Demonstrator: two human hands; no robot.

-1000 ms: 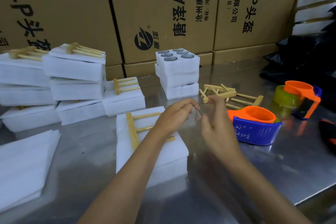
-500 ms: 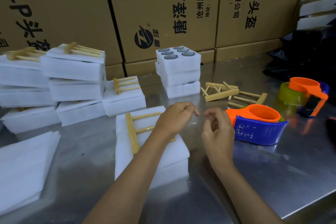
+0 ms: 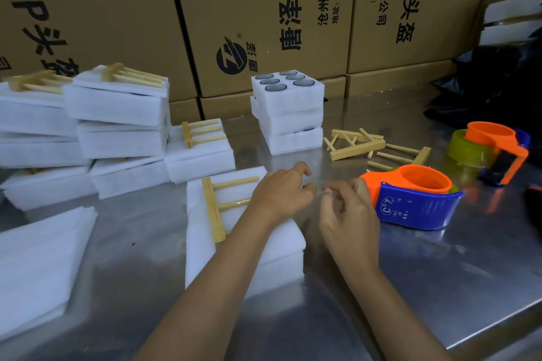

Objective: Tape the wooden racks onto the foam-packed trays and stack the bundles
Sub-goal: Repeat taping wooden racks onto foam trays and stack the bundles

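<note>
A white foam-packed tray (image 3: 205, 243) lies in front of me with a wooden rack (image 3: 215, 205) on its top. My left hand (image 3: 281, 196) hovers over the tray's right end, and my right hand (image 3: 346, 214) is just to its right. Between them both hands pinch a thin strip of clear tape (image 3: 318, 191) by its ends. An orange and blue tape dispenser (image 3: 416, 196) sits right of my hands. Finished bundles (image 3: 117, 114) with racks on top are stacked at the left. Loose wooden racks (image 3: 360, 145) lie behind the dispenser.
A stack of foam trays with glass cups (image 3: 289, 114) stands at the back centre. A second tape dispenser (image 3: 492, 149) sits far right beside a black bag (image 3: 484, 91). Foam sheets (image 3: 38, 267) lie at the near left. Cardboard boxes (image 3: 264, 9) wall the back of the steel table (image 3: 410, 287).
Both hands have lowered toward the tray and drawn closer together, still pinching the tape strip. The view has shifted slightly left.
</note>
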